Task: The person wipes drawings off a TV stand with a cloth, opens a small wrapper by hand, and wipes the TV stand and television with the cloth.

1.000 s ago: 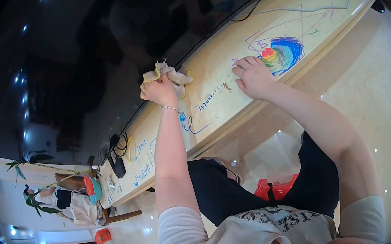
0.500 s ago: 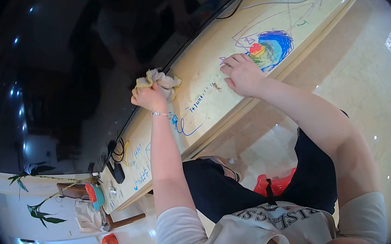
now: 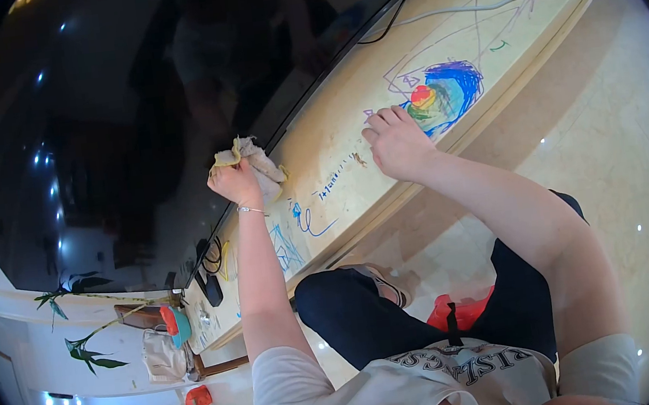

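Crumpled grey-white cloth with yellow edging [image 3: 263, 171] lies at the lower edge of the huge, glossy black screen [image 3: 101, 140], above the long cream cabinet top [image 3: 336, 125]. It has shifted a little leftward along that edge, so it now meets or nears another stretch; contact with the glass is unclear. The left hand [image 3: 233, 182] pinches it, fingers closed. Beside a blue, red and yellow crayon drawing [image 3: 460, 89], the right hand [image 3: 400, 146] has half-curled fingers; whether its palm hides anything, I cannot tell.
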### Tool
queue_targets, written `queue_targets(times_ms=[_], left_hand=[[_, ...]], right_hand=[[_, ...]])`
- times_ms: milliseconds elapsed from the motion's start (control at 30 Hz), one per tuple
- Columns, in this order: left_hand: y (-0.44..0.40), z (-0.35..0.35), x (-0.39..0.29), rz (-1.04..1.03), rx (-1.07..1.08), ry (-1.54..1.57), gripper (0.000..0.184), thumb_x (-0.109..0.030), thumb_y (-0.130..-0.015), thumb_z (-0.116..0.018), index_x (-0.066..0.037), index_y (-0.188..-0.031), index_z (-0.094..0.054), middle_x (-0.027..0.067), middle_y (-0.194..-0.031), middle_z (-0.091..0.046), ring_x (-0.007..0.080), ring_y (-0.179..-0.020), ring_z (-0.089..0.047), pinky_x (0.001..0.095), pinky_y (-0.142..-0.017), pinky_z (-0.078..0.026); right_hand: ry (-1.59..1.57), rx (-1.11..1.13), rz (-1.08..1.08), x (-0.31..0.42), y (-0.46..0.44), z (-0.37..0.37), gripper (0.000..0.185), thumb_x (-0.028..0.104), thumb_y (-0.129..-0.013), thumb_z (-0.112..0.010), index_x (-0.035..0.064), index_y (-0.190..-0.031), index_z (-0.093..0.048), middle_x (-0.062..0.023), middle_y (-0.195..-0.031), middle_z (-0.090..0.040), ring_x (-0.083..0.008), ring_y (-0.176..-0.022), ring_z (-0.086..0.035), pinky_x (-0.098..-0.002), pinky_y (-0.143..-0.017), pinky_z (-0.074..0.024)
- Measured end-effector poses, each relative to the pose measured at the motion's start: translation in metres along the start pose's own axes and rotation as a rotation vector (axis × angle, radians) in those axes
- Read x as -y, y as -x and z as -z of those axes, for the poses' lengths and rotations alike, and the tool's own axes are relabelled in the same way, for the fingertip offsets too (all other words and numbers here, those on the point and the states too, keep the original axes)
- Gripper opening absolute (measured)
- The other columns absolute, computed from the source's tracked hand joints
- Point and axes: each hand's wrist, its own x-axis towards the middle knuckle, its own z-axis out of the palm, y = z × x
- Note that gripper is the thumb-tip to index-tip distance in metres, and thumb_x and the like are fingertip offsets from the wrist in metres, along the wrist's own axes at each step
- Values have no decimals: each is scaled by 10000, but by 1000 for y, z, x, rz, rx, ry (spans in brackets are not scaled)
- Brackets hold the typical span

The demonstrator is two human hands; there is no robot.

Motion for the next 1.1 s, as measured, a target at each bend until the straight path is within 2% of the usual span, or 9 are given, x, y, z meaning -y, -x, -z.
queue_targets(times_ms=[200, 400, 467, 633, 733, 767, 867, 967, 1100], left_hand=[[-45, 3, -102, -156, -106, 96, 215, -197, -643, -767, -62, -743, -633, 98, -780, -637, 285, -848, -599, 421, -773, -398], [-27, 5, -69, -132, -48, -79, 232, -262, -658, -775, -82, -738, -651, 92, -763, -651, 274, -816, -603, 416, -759, -397], [-9, 7, -41, -21, 43, -110, 217, -244, -676, -764, -71, -747, -652, 95, -763, -656, 272, -814, -603, 417, -765, -394], [42, 9, 28, 452, 279, -46, 224, -199, -693, -756, -27, -798, -658, 126, -758, -649, 281, -770, -609, 417, -713, -433], [60, 20, 34, 422, -7, 557, 229, -137, -707, -767, -15, -851, -638, 87, -830, -644, 205, -737, -604, 346, -715, -459], [67, 23, 32, 607, 62, 867, 249, -97, -759, -758, -18, -942, -608, 54, -930, -622, 134, -764, -583, 282, -720, -474], [62, 61, -7, 1041, 149, 1470, 242, -109, -831, -707, -19, -1022, -589, 49, -998, -626, 129, -863, -596, 289, -757, -494], [67, 82, -39, 1081, 209, 1823, 203, -118, -889, -635, -16, -1055, -575, 65, -1017, -633, 156, -906, -617, 297, -794, -512], [93, 89, -46, 1250, 382, 1901, 219, -186, -941, -548, -14, -1074, -570, 90, -1024, -636, 186, -948, -622, 338, -830, -516]], right_hand=[[-49, 20, -2, -2, 0, 0, 305, 148, -847, -470, 9, -1073, -621, -184, -1267, -535, -291, -1194, -462, -425, -1049, -302], [-37, -23, 13, -7, 1, -7, 279, 204, -836, -563, 46, -1059, -617, -135, -1197, -548, -283, -1146, -475, -416, -1032, -332], [-56, 10, 9, -5, 1, -1, 295, 175, -852, -497, 28, -1069, -632, -163, -1273, -537, -279, -1169, -473, -410, -1032, -317], [-40, -26, 18, -3, 1, -1, 275, 195, -848, -525, 35, -1042, -637, -139, -1186, -566, -274, -1158, -474, -409, -1014, -329], [-45, -41, 28, -4, -7, -3, 275, 199, -834, -557, 50, -1052, -636, -128, -1100, -593, -270, -1091, -530, -396, -950, -391], [-50, -47, 37, -2, -10, -6, 280, 200, -828, -571, 56, -1059, -635, -126, -1069, -602, -268, -1059, -557, -391, -921, -420], [-402, -57, -77, 24, -21, -12, 291, 231, -830, -621, 59, -1063, -639, -116, -959, -647, -273, -901, -629, -384, -789, -492], [-743, 121, -217, 65, -29, -9, 332, 300, -832, -668, 45, -1043, -644, -96, -863, -670, -249, -790, -655, -380, -705, -512], [-982, 325, -346, 91, -42, -30, 339, 321, -847, -663, 33, -1025, -649, -81, -821, -673, -190, -804, -652, -357, -715, -504]])
